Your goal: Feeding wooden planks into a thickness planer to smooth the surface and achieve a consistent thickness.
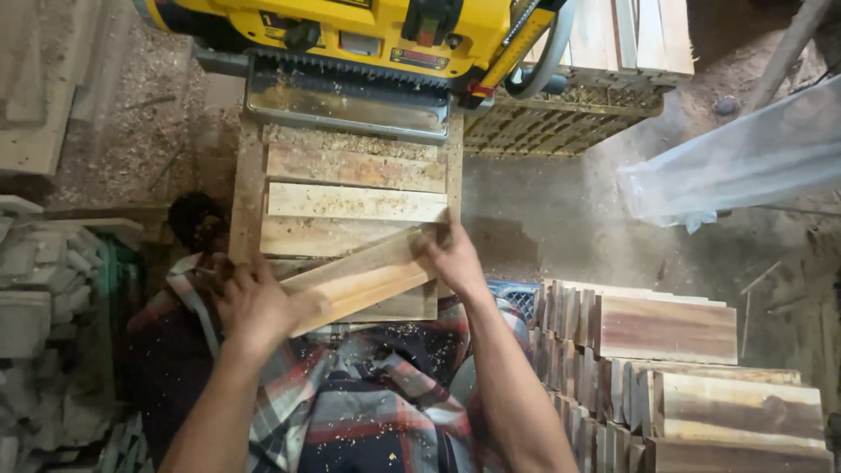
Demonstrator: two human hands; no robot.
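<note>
Left hand [258, 307] and right hand [451, 258] each grip an end of a wooden plank [359, 278], tilted above the desk's [248, 188] near edge. Feeding step, I judge. Next calls for levelling it toward the yellow planer [350, 44]

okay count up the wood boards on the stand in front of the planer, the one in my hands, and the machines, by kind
Boards lying flat on the stand: 4, the nearest partly covered
Board held by left hand and right hand: 1
Yellow planer: 1
Total: 6
</note>
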